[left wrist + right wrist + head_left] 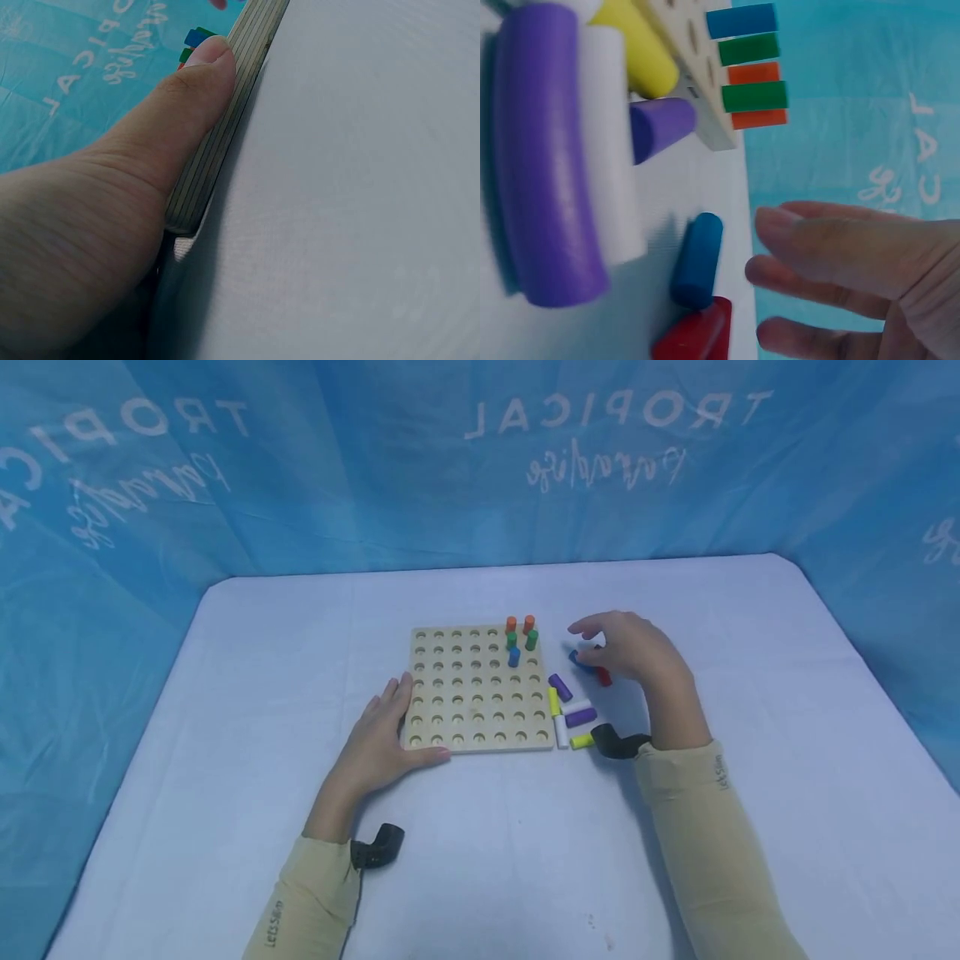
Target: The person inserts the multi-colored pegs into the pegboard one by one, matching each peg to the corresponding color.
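Note:
A pale wooden pegboard [495, 748] lies mid-table. My left hand [381, 735] rests at its near left corner, fingers along the left side and thumb [202, 75] against the front edge. Two orange pegs [529, 623], two green pegs [532, 640] and one blue peg [513, 657] stand upright in holes at the far right. Right of the board, my right hand [633, 647] hovers with thumb and fingers apart and nothing between them. Close by its thumb lie a loose blue peg [697, 262] and red pegs [694, 334], touching in the right wrist view.
Purple pegs [581, 717], white pegs [561, 732] and yellow pegs [553, 702] lie loose along the board's right side. A white cloth [480, 860] covers the table. Blue printed curtains [420, 510] hang behind and at both sides. Each wrist wears a black camera mount [382, 845].

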Available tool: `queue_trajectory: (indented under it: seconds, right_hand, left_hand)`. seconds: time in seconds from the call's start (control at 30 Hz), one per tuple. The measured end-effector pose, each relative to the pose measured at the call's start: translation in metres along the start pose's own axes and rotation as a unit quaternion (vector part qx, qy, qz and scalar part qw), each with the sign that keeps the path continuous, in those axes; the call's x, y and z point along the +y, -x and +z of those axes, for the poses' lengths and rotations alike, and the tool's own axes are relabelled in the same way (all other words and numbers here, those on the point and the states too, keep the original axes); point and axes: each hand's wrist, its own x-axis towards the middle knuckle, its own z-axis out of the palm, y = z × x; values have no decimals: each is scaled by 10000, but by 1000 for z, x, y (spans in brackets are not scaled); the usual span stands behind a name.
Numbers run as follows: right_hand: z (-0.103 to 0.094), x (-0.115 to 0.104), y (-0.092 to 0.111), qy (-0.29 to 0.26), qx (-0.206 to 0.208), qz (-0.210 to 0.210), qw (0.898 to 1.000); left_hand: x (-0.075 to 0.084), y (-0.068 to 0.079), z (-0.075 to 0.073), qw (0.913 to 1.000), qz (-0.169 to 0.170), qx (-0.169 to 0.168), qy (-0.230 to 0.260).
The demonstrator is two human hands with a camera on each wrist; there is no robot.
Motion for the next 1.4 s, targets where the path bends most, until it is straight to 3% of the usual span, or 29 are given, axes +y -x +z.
queue_trajectory:
  seconds: [0.23, 0.8, 1.17, 1.4]
  right_hand:
    - [6, 2, -3, 192, -239, 173, 9994]
    - [25, 22, 6, 302, -247, 161, 9991]
    - [16, 7, 0, 99, 430, -346, 9984]
    - [12, -9, -5, -84, 952, -748, 9926]
  left_hand:
    - [3, -1, -3, 10000, -15, -65, -9]
    - [10, 3, 9, 9997, 22, -252, -27]
    - [9, 7, 4, 10000, -58, -48, 61]
    - [7, 11, -4, 9998, -166, 33, 128]
